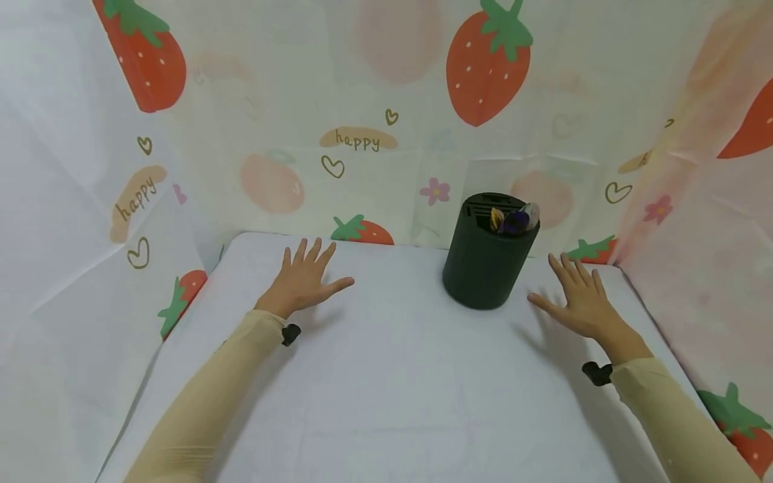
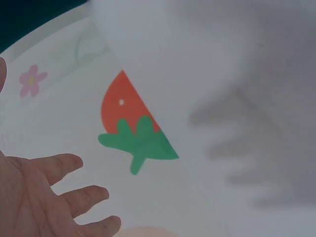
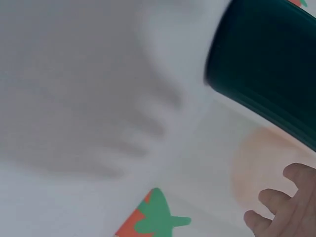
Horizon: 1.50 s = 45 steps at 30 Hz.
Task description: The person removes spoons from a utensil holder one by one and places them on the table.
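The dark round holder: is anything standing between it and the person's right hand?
Nothing visible stands in the way. In the head view, the gap between the right hand and the dark holder shows only white tabletop and printed backdrop.

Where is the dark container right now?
In the head view, the dark container stands right of centre near the far edge of the table, just left of the right hand.

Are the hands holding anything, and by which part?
Nothing is held: the left hand and right hand are both empty with fingers spread. The dark container stands untouched.
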### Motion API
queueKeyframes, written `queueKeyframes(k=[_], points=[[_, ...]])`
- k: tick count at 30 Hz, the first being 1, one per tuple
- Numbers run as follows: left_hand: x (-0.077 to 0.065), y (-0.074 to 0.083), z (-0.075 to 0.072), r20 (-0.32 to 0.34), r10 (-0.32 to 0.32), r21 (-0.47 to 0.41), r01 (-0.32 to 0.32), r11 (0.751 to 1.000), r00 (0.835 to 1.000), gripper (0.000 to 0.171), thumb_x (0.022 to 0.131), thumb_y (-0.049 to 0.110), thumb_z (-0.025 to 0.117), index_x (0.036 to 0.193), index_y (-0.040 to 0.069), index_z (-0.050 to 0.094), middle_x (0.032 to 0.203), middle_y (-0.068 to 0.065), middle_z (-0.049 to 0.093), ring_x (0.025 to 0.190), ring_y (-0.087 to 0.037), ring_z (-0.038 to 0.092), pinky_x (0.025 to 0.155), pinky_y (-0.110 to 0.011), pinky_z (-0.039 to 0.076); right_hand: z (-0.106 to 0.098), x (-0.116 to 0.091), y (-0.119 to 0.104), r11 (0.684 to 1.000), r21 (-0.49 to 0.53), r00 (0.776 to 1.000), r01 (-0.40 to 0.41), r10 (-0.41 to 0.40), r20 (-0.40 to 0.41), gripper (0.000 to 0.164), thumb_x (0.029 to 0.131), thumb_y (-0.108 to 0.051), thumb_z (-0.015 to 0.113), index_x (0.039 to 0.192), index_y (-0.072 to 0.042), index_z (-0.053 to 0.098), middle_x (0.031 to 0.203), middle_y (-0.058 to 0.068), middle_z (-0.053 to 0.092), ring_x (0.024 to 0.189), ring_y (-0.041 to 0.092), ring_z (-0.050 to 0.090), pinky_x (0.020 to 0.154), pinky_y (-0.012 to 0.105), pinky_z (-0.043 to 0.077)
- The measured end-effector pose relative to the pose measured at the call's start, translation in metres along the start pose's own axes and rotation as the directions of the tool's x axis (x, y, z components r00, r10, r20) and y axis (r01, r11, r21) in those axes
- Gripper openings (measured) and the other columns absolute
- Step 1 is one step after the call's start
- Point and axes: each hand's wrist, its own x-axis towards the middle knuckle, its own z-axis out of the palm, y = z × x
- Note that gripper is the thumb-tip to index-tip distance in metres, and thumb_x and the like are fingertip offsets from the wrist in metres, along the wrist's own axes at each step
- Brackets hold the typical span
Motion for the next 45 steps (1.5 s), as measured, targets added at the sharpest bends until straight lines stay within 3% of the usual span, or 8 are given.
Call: queueKeyframes(k=[9, 17, 23, 33, 40, 45], points=[[0.017, 0.033, -0.013, -0.008, 0.054, 0.053, -0.053, 0.997, 0.999, 0.107, 0.097, 0.087, 0.039, 0.175, 0.017, 0.017, 0.179, -0.020, 0.010, 0.165, -0.046, -0.002, 0.129, -0.071, -0.005, -0.018, 0.010, -0.006, 0.999, 0.012, 0.999, 0.043, -0.043, 0.002, 0.105, 0.103, -0.059, 0.065, 0.173, -0.005, 0.009, 0.177, 0.027, 0.000, 0.162, 0.053, -0.002, 0.131, 0.066, -0.003], [0.030, 0.061, -0.021, -0.019, 0.101, 0.042, -0.100, 0.994, 0.995, 0.109, 0.097, 0.088, 0.038, 0.175, 0.015, 0.014, 0.182, -0.009, 0.001, 0.166, -0.043, -0.004, 0.131, -0.067, -0.005, -0.033, 0.020, -0.013, 0.998, -0.001, 0.997, 0.070, -0.071, -0.014, 0.106, 0.102, -0.058, 0.067, 0.174, -0.006, 0.009, 0.178, 0.025, 0.001, 0.163, 0.052, -0.002, 0.131, 0.065, -0.006], [0.040, 0.083, -0.027, -0.019, 0.121, 0.059, -0.119, 0.991, 0.993, 0.109, 0.096, 0.089, 0.038, 0.175, 0.016, 0.016, 0.180, -0.019, 0.009, 0.166, -0.042, 0.000, 0.132, -0.065, -0.002, -0.042, 0.028, -0.020, 0.996, -0.003, 0.996, 0.087, -0.087, -0.004, 0.107, 0.102, -0.058, 0.066, 0.174, -0.009, 0.005, 0.179, 0.023, 0.001, 0.164, 0.048, -0.002, 0.132, 0.064, -0.004], [0.061, 0.120, -0.033, -0.030, 0.163, 0.150, -0.157, 0.976, 0.986, 0.107, 0.097, 0.089, 0.034, 0.174, 0.015, 0.022, 0.178, -0.019, 0.018, 0.165, -0.043, 0.010, 0.133, -0.062, 0.008, -0.058, 0.047, -0.031, 0.993, -0.049, 0.994, 0.109, -0.108, 0.019, 0.110, 0.101, -0.059, 0.067, 0.174, -0.009, 0.002, 0.179, 0.021, 0.000, 0.165, 0.044, -0.002, 0.134, 0.059, -0.005], [0.074, 0.148, -0.040, -0.004, 0.173, 0.099, -0.172, 0.980, 0.985, 0.107, 0.096, 0.091, 0.033, 0.175, 0.020, 0.017, 0.180, -0.014, 0.011, 0.167, -0.038, 0.002, 0.135, -0.057, -0.001, -0.067, 0.055, -0.033, 0.990, -0.058, 0.992, 0.125, -0.124, 0.030, 0.111, 0.101, -0.058, 0.067, 0.174, -0.007, 0.001, 0.178, 0.025, 0.004, 0.165, 0.046, 0.002, 0.134, 0.058, -0.002], [0.081, 0.165, -0.042, -0.008, 0.207, 0.113, -0.205, 0.972, 0.978, 0.108, 0.096, 0.090, 0.036, 0.175, 0.018, 0.017, 0.180, -0.014, 0.013, 0.167, -0.038, 0.004, 0.135, -0.054, 0.001, -0.070, 0.061, -0.040, 0.991, -0.049, 0.991, 0.128, -0.126, 0.044, 0.112, 0.101, -0.059, 0.067, 0.173, -0.002, 0.003, 0.178, 0.026, 0.004, 0.164, 0.047, 0.002, 0.134, 0.059, -0.001]])
